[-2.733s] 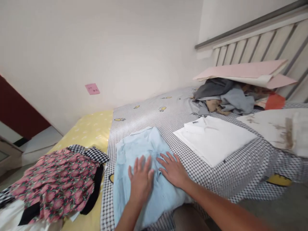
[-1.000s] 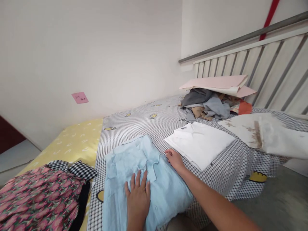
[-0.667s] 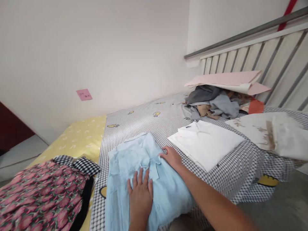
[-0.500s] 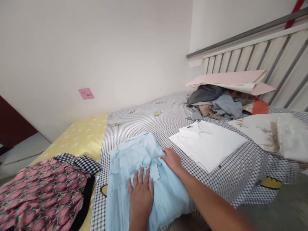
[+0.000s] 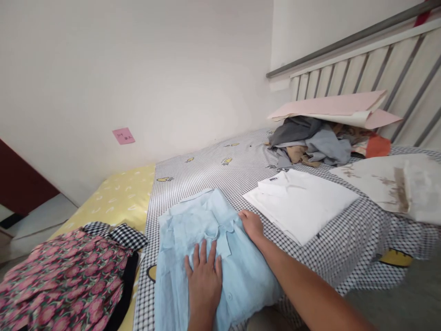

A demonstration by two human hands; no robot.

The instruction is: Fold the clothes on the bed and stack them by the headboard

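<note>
A light blue button-up shirt [image 5: 248, 285] lies partly folded on the checked bed sheet, its collar and a loose tab near the middle. My left hand [image 5: 206, 280] rests flat on the shirt front with its fingers spread. At the shirt's right edge, my right hand [image 5: 253, 226] has its fingers curled around the cloth, and the fingertips are mostly hidden. Close to the right hand lies a folded white shirt [image 5: 303, 202] with a dark label at its collar.
A pink floral garment [image 5: 76, 276] with a checked collar lies at left, partly over a yellow cloth [image 5: 120, 193]. Crumpled clothes [image 5: 327, 142] sit under a pink sheet [image 5: 330, 105] near the slatted rail [image 5: 365, 69]. A printed white cloth [image 5: 379, 179] lies at right.
My right hand has turned in against the shirt's edge, its finger and thumb less visible than before. The left hand stays flat on the cloth. The view has shifted slightly.
</note>
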